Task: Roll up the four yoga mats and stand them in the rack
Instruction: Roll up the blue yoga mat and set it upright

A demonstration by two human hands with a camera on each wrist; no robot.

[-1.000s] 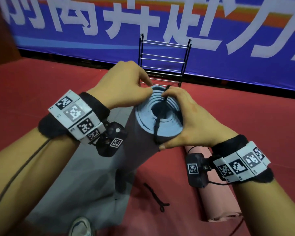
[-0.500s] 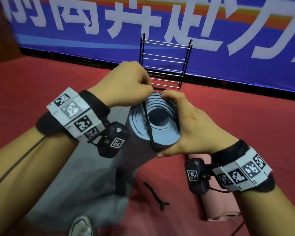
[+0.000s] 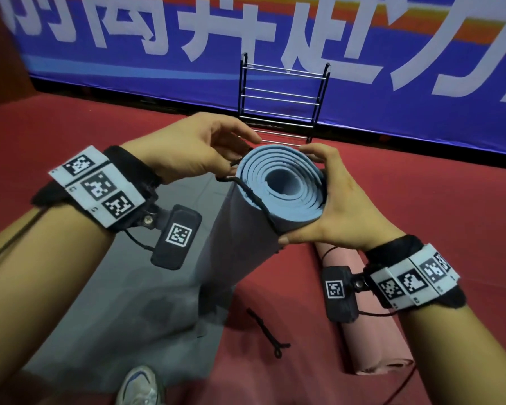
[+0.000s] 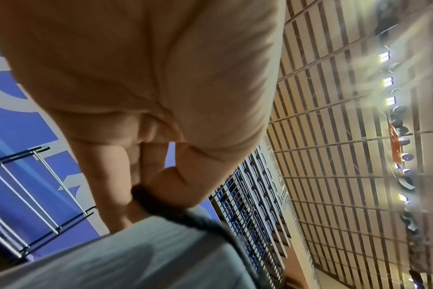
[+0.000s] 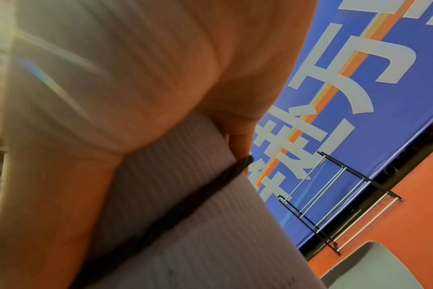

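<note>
Since a second ago your black cord (image 3: 253,197) has slid off the roll's end onto its side. Right hand (image 3: 330,197) clasps the upright blue mat (image 3: 284,185); left hand (image 3: 199,147) pinches the cord. Seat it below the rim, snug, before the rack (image 3: 284,95). Banner (image 3: 392,92) lettering large, white, partly cropped.

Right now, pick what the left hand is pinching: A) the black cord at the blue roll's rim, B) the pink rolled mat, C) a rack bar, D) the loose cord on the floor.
A: the left hand pinches the black cord looped round the blue roll, which the right hand grips.
</note>
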